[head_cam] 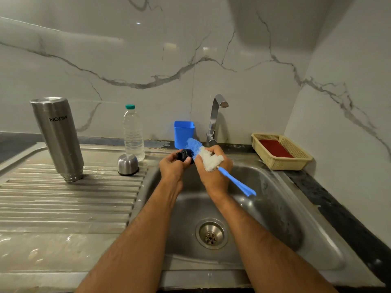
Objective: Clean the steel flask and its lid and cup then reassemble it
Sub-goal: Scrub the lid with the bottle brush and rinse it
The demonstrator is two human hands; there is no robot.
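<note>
The steel flask (57, 137) stands upside down on the ribbed drainboard at the left. Its steel cup (127, 164) sits mouth-down near the sink's left rim. Over the sink basin, my left hand (171, 168) grips the small black lid (184, 155). My right hand (213, 169) holds a bottle brush (208, 158) by its blue-and-white sponge head, which presses against the lid. The brush's blue handle points down to the right.
A clear plastic water bottle (133, 134) stands behind the cup. A blue plastic holder (183, 133) and the tap (214, 119) are at the back of the sink (275, 208). A yellow basket (281, 152) with a red item sits at the right. The drain (211, 233) is below my arms.
</note>
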